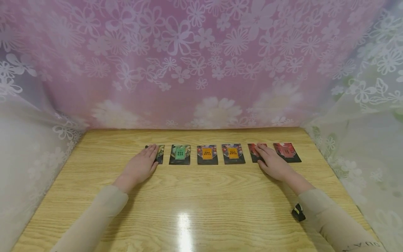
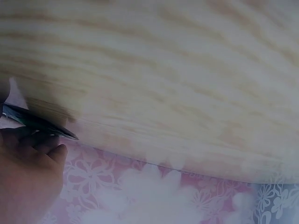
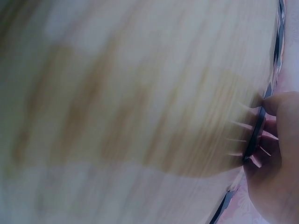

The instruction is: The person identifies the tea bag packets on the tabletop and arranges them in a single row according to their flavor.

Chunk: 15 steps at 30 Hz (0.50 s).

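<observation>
Across the back of the table lies a row of small flat packets. My left hand rests over the leftmost green-and-black packet, covering much of it. At the right, my right hand lies on a red-and-black packet, its fingers extended over it. Between the hands are a green packet and two orange-labelled packets, one left of the other. Another red packet sits just right of the right hand. In both wrist views the packets under the fingers appear edge-on.
A small black object with a yellowish mark lies by the right sleeve. The wood-grain table meets a pink floral curtain at its back edge. Pale floral curtains hang along the sides.
</observation>
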Each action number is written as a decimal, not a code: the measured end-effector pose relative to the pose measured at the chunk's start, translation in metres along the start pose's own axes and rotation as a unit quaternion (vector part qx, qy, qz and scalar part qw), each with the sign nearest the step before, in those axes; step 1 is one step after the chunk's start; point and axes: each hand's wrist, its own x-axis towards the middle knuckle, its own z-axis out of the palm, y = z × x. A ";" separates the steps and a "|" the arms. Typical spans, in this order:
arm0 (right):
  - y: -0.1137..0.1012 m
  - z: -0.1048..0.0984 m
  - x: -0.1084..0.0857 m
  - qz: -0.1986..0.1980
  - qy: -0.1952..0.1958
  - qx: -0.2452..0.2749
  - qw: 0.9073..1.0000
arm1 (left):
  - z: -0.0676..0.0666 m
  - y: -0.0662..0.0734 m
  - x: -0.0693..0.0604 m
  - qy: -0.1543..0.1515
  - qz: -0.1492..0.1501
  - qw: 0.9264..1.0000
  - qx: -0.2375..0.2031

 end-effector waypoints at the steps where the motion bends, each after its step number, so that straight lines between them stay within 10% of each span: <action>1: 0.000 0.000 0.000 0.000 -0.001 0.000 1.000 | 0.000 0.000 0.000 0.001 0.001 1.000 0.000; 15: 0.000 -0.002 0.002 0.007 -0.012 -0.016 1.000 | 0.000 -0.004 0.000 0.009 -0.007 1.000 -0.010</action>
